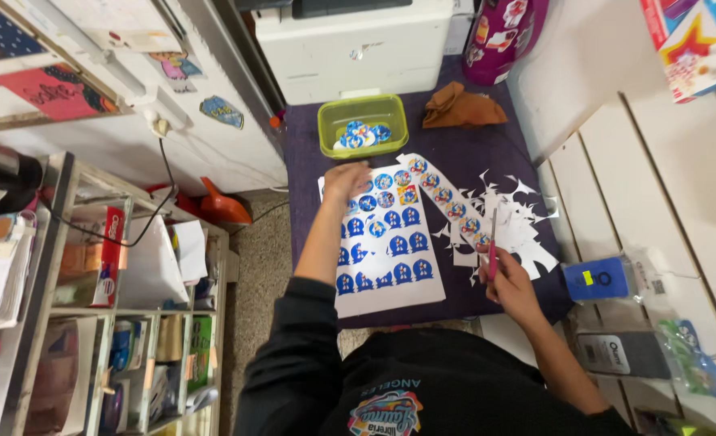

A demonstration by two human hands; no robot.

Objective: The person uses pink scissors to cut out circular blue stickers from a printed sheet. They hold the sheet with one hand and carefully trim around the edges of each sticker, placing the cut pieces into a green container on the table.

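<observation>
The left hand (344, 179) lies flat, fingers spread, on the top edge of a white sticker sheet (386, 250) printed with rows of round blue designs; the sheet lies flat on the purple-covered desk (487, 145), in the middle just ahead of the person. The right hand (507, 278) is closed around the pink handles of a pair of scissors (493, 242), blades pointing away toward a cut strip of stickers (447, 198) that runs diagonally from the sheet's upper right. The sheet looks thin, light and floppy, likely glossy and a little slippery, so it is best pinned by a flat palm or pinched at a blank margin, since it would crease or tear easily. White paper offcuts (519, 218), jagged and curled, litter the desk to the right. Beyond, a translucent green plastic tub (364, 103) with rounded corners holds cut round stickers, and a crumpled brown cloth (459, 107) sits beside it
</observation>
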